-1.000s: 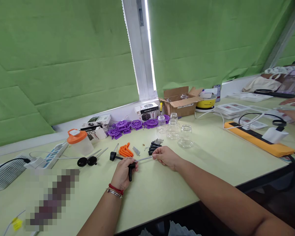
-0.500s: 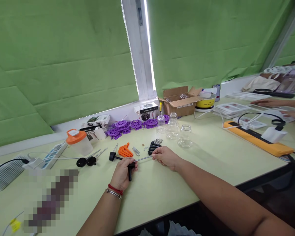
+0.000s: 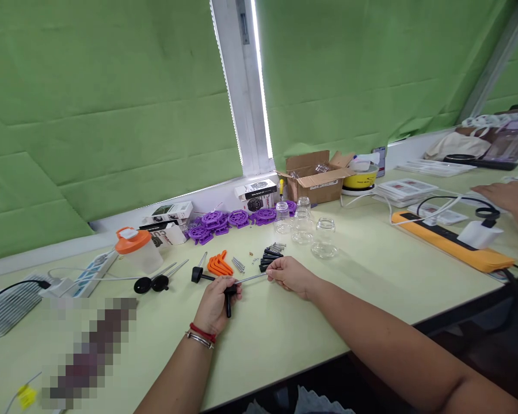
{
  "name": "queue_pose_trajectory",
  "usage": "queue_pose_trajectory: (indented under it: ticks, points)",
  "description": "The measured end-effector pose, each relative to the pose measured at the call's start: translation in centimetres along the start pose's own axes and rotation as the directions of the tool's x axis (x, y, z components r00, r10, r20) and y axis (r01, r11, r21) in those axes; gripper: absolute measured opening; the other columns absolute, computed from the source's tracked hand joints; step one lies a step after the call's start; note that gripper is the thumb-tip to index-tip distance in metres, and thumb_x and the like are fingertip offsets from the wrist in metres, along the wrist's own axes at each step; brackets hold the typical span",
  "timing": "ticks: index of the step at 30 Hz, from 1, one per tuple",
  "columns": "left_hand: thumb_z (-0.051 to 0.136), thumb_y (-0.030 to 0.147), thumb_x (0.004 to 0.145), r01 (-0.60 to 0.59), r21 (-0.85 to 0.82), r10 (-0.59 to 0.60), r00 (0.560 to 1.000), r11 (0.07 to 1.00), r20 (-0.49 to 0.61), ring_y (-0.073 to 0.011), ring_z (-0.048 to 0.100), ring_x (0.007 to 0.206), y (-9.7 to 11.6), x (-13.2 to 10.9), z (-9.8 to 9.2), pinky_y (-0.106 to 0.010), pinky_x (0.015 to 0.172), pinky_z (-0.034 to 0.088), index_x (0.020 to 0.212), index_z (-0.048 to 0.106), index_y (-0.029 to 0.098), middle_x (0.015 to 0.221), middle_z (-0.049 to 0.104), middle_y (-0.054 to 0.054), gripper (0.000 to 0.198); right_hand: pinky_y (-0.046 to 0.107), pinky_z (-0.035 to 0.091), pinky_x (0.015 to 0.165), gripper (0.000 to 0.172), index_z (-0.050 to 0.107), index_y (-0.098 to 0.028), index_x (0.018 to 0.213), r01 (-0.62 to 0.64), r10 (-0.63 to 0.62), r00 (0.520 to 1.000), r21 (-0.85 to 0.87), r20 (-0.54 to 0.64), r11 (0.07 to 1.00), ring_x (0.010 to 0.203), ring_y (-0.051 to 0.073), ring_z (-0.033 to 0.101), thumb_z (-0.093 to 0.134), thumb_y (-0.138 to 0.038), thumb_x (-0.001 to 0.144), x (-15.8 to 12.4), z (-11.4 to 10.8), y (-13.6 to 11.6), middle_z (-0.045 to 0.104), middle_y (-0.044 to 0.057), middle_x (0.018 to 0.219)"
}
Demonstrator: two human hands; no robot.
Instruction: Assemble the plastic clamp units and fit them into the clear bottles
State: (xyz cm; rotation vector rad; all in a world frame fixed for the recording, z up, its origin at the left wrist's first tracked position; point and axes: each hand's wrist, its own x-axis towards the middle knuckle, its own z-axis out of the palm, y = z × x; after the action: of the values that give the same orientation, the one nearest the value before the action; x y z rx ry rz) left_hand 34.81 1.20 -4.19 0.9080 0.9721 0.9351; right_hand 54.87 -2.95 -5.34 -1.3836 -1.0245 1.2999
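My left hand (image 3: 218, 296) is closed around a black plastic part (image 3: 229, 303) whose stem points down toward me. A thin metal rod (image 3: 252, 278) runs from that part to my right hand (image 3: 287, 276), whose fingertips pinch its far end. Just behind my right hand lie several black cylinders (image 3: 267, 260) and small springs (image 3: 277, 247). Orange curved pieces (image 3: 219, 263) and metal screws (image 3: 238, 264) rest behind my left hand. Another black part (image 3: 196, 274) is left of it, and two black discs with metal rods (image 3: 160, 282) lie farther left.
Purple wheel-like parts (image 3: 238, 218), glass jars (image 3: 326, 238) and an open cardboard box (image 3: 315, 181) stand at the back. An orange-lidded cup (image 3: 140, 250) is left; an orange power strip (image 3: 449, 241) is right. Another person's hand (image 3: 507, 195) is at far right.
My hands hold the same position with the rod between them. At far right, the other person's hands have shifted, with one now raised nearer the table's right edge.
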Motion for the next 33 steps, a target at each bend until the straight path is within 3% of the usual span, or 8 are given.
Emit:
queue_pose_trajectory:
  ticks: [15,25,33]
  points:
    - [0.062,0.015,0.067,-0.005,0.011,0.005,1.000,1.000,0.005,-0.0116,0.060,0.057,0.1,0.0,0.1,-0.022,0.050,0.051,0.071,0.057,0.014,0.069,0.061,-0.003,0.007,0.020,0.021,0.041,0.017,0.055,-0.015,0.069,-0.005,0.002,1.000,-0.105,-0.030,0.994,0.039,0.004,0.029,0.060,-0.029,0.078,-0.1,0.1,0.1,0.050,-0.005,0.053]
    - [0.064,0.017,0.065,-0.007,0.003,0.007,1.000,1.000,0.021,-0.0119,0.060,0.057,0.0,0.0,0.1,-0.022,0.049,0.049,0.070,0.057,0.015,0.068,0.061,-0.003,0.009,0.021,0.027,0.049,0.026,0.052,-0.016,0.063,0.067,-0.072,0.997,-0.187,-0.020,0.980,0.049,0.007,0.036,0.057,-0.037,0.078,0.3,0.0,0.9,0.049,-0.003,0.056]
    - [0.065,0.019,0.066,-0.030,0.010,0.029,0.998,1.000,0.061,-0.0119,0.059,0.056,-0.2,0.0,-0.1,-0.023,0.050,0.049,0.070,0.055,0.015,0.065,0.061,-0.002,0.011,0.023,0.027,0.051,0.032,0.048,-0.017,0.061,0.098,-0.101,0.995,-0.235,0.002,0.967,0.049,0.009,0.034,0.052,-0.042,0.081,0.6,0.1,1.2,0.047,-0.003,0.056]
